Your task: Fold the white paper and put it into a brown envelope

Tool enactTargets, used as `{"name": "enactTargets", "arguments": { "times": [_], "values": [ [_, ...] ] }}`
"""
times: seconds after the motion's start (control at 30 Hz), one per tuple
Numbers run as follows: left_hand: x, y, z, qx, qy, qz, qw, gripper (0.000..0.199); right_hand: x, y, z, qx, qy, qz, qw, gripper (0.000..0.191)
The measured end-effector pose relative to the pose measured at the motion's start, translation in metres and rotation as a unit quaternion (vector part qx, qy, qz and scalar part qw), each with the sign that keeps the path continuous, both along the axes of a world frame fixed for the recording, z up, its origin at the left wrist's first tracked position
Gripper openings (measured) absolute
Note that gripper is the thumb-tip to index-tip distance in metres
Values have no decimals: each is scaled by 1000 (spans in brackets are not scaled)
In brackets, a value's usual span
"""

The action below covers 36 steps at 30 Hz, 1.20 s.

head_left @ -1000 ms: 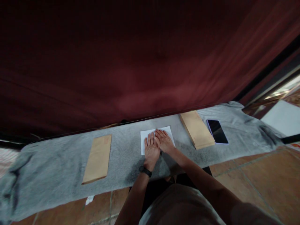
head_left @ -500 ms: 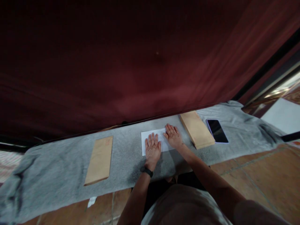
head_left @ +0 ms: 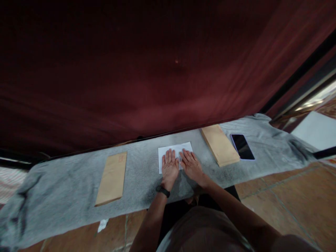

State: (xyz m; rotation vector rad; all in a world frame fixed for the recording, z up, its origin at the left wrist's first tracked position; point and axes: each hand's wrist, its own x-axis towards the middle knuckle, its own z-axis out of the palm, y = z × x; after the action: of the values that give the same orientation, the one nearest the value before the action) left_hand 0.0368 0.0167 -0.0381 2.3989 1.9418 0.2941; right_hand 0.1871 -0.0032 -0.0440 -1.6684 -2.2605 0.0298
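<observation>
A white sheet of paper (head_left: pixel 181 145) lies flat on the grey cloth in front of me, partly covered by both hands. My left hand (head_left: pixel 170 168), with a dark band on its wrist, rests palm down on the paper's left half, fingers stretched out. My right hand (head_left: pixel 191 163) is spread flat over the lower right part of the sheet, its thumb close to the left thumb. Neither hand grasps anything. Just right of my right hand lies a stack of brown envelopes (head_left: pixel 220 145).
Grey cloth (head_left: pixel 70 178) covers the long narrow surface. Another brown envelope pile (head_left: pixel 112 178) lies to the left. A phone (head_left: pixel 242 147) lies beyond the right stack. Behind the surface hangs a dark red curtain (head_left: pixel 157 87). A white scrap (head_left: pixel 102 225) is on the tiled floor.
My right hand has slid left and toward me over the paper, uncovering its upper right corner. My left hand has stayed almost in place.
</observation>
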Motion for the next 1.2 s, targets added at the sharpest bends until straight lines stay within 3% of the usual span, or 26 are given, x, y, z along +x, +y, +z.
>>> {"name": "enactTargets", "arguments": {
  "times": [0.3, 0.43, 0.5, 0.63, 0.7, 0.93, 1.2],
  "values": [
    [-55, -12, 5, 9, 20, 113, 993, 57, 5, -1, 0, 4, 3, -31, 1000, 55],
    [-47, -13, 14, 59, 10, 158, 986, 59, 4, -1, 1, 4, 3, -30, 1000, 55],
    [-27, -8, 18, 63, -16, 104, 993, 58, 4, -1, 1, 3, -2, -32, 999, 54],
    [23, 11, 15, -20, -68, -128, 989, 53, 4, -1, -1, 5, -36, -20, 999, 55],
    [38, 23, 9, -42, -79, -164, 982, 53, 3, -1, -3, 8, -54, -14, 998, 58],
    [28, 51, 0, -42, -71, -171, 982, 54, 2, 3, -8, 28, -26, -37, 999, 56],
    [16, 57, -1, -4, -28, -107, 994, 55, 3, 2, -6, 35, 7, -42, 999, 54]
  ]
}}
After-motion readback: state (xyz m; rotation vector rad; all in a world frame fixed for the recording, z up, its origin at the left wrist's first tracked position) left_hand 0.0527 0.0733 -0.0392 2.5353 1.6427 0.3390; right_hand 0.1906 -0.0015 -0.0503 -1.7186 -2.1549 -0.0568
